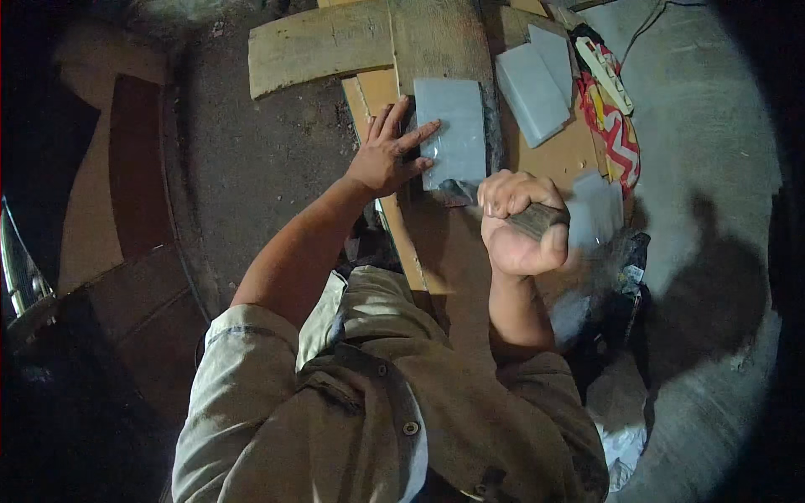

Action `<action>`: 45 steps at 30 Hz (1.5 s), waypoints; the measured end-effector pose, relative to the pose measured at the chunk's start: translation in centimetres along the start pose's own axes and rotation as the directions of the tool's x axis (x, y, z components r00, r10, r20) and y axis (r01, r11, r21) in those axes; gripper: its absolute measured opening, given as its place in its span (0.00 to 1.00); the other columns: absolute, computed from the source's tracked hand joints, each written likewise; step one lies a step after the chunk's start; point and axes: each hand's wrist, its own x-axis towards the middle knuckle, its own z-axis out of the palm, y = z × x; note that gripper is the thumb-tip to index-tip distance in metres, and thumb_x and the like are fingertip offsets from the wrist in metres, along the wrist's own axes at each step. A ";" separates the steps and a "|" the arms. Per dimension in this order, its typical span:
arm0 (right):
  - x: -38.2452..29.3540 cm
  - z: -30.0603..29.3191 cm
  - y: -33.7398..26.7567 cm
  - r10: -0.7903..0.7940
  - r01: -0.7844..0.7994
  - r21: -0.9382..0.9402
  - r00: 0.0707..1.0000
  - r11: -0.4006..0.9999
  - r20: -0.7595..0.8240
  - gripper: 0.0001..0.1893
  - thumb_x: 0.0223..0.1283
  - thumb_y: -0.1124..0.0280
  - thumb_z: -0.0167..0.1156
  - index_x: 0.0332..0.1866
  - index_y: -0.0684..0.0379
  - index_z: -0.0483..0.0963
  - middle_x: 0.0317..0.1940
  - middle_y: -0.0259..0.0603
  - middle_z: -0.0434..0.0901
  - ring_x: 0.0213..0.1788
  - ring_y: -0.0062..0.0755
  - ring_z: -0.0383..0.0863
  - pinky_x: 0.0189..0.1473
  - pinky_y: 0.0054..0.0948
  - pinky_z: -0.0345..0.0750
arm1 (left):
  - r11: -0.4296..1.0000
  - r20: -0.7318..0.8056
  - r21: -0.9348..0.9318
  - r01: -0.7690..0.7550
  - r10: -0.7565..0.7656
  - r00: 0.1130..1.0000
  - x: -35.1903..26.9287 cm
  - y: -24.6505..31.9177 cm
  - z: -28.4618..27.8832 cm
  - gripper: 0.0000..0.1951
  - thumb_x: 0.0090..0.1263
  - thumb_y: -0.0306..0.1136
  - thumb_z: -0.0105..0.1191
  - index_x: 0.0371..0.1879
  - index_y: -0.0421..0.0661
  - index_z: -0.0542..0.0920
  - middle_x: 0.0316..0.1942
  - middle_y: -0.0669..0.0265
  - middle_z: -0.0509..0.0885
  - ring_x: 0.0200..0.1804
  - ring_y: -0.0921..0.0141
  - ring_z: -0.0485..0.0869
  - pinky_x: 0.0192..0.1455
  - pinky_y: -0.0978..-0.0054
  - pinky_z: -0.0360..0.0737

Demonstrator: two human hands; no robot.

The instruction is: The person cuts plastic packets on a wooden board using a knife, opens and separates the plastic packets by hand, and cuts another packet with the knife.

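My left hand (393, 148) lies with fingers spread at the left edge of a stack of translucent plastic sheets or bags (456, 135). Its thumb and a finger touch the top sheet. At the stack's lower right corner, my right hand (519, 223) is closed around a worn wooden handle (534, 220). A dark, blurred blade-like part (460, 190) shows left of that fist, by the stack's lower edge; I cannot tell the tool's exact kind. The stack sits on a thick wooden plank (440, 38).
A second stack of plastic sheets (533, 97) lies to the right, with more sheets (594, 210) nearer me. Beyond are a white power strip (604, 75) and a red patterned cloth (613, 138). A wooden board (321, 47) crosses at far left. A grey wall or floor surface (698, 126) borders the right.
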 end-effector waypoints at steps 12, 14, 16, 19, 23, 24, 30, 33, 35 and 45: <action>0.6 -2.1 -2.9 -0.172 0.167 -0.065 0.981 0.984 -0.087 0.32 0.59 0.33 0.42 0.30 0.59 0.65 0.20 0.40 0.67 0.24 0.32 0.65 0.29 0.33 0.65 | 0.888 0.230 0.389 -0.245 0.164 0.959 -7.5 6.9 1.9 0.31 0.73 0.44 0.42 0.74 0.55 0.51 0.75 0.53 0.44 0.76 0.52 0.44 0.74 0.45 0.41; 0.6 -1.6 -2.3 -0.145 0.141 -0.065 0.988 0.988 -0.057 0.32 0.58 0.32 0.40 0.30 0.58 0.64 0.20 0.39 0.67 0.24 0.32 0.65 0.30 0.34 0.65 | 0.976 0.168 0.149 -0.156 0.130 0.977 -8.0 8.0 2.9 0.35 0.72 0.47 0.42 0.74 0.46 0.48 0.75 0.53 0.44 0.76 0.54 0.44 0.75 0.50 0.40; 0.9 -0.8 -1.8 -0.137 0.137 -0.003 0.990 0.991 -0.010 0.32 0.59 0.34 0.43 0.30 0.60 0.65 0.21 0.40 0.67 0.25 0.32 0.65 0.31 0.34 0.65 | 0.972 0.191 0.190 -0.137 0.100 0.976 -8.0 7.9 3.3 0.36 0.72 0.48 0.40 0.74 0.45 0.46 0.75 0.54 0.44 0.76 0.55 0.43 0.75 0.51 0.40; 1.5 0.0 -0.2 -0.154 0.150 0.084 0.987 0.985 0.038 0.31 0.58 0.37 0.47 0.30 0.62 0.65 0.22 0.41 0.67 0.26 0.32 0.65 0.32 0.33 0.65 | 0.978 0.205 0.182 -0.106 0.067 0.976 -8.1 7.7 3.8 0.37 0.73 0.50 0.40 0.74 0.44 0.44 0.76 0.54 0.43 0.77 0.56 0.42 0.76 0.54 0.40; 2.4 -0.7 1.0 -0.029 0.027 0.115 0.999 0.993 0.023 0.30 0.58 0.40 0.50 0.30 0.64 0.66 0.22 0.41 0.67 0.25 0.32 0.65 0.30 0.31 0.65 | 0.938 0.225 0.320 -0.133 0.061 0.972 -8.0 7.8 3.9 0.39 0.72 0.55 0.40 0.74 0.43 0.45 0.75 0.54 0.45 0.77 0.57 0.43 0.76 0.55 0.42; 2.7 -0.5 0.9 -0.081 0.073 0.112 0.994 0.991 0.067 0.29 0.59 0.41 0.50 0.30 0.64 0.66 0.22 0.41 0.67 0.26 0.32 0.65 0.30 0.31 0.65 | 0.937 0.223 0.323 -0.131 0.059 0.973 -8.0 7.8 3.9 0.39 0.72 0.55 0.40 0.74 0.43 0.45 0.75 0.54 0.45 0.77 0.57 0.43 0.76 0.55 0.42; 4.7 -0.4 2.6 -0.057 0.059 -0.028 0.997 0.998 0.056 0.29 0.60 0.39 0.44 0.29 0.61 0.64 0.20 0.41 0.67 0.23 0.32 0.64 0.30 0.34 0.65 | 0.980 0.189 0.164 -0.116 0.084 0.978 -7.9 7.6 3.7 0.37 0.74 0.51 0.39 0.74 0.42 0.45 0.75 0.54 0.46 0.76 0.57 0.45 0.75 0.55 0.44; 5.8 0.1 2.8 -0.162 0.167 -0.048 0.983 0.985 0.090 0.29 0.60 0.39 0.43 0.29 0.61 0.65 0.20 0.40 0.67 0.23 0.32 0.64 0.30 0.34 0.65 | 0.981 0.206 0.148 -0.127 0.095 0.974 -8.1 7.2 3.9 0.36 0.74 0.50 0.38 0.74 0.42 0.45 0.75 0.54 0.46 0.76 0.57 0.45 0.75 0.55 0.45; 6.5 -0.1 3.8 -0.070 0.073 -0.051 0.996 0.996 0.054 0.29 0.60 0.39 0.44 0.29 0.60 0.65 0.20 0.40 0.67 0.24 0.32 0.64 0.30 0.34 0.65 | 0.948 0.217 0.281 -0.151 0.091 0.972 -8.1 7.2 4.1 0.37 0.73 0.51 0.39 0.73 0.41 0.47 0.75 0.53 0.47 0.76 0.57 0.46 0.75 0.54 0.45; 11.8 0.3 5.9 -0.129 0.103 0.203 0.985 0.974 0.118 0.29 0.60 0.43 0.49 0.30 0.66 0.67 0.23 0.43 0.70 0.25 0.31 0.68 0.31 0.31 0.68 | 0.985 0.182 0.116 -0.127 0.105 0.978 -8.0 7.2 3.7 0.38 0.71 0.54 0.41 0.73 0.43 0.49 0.75 0.54 0.49 0.76 0.56 0.47 0.74 0.53 0.48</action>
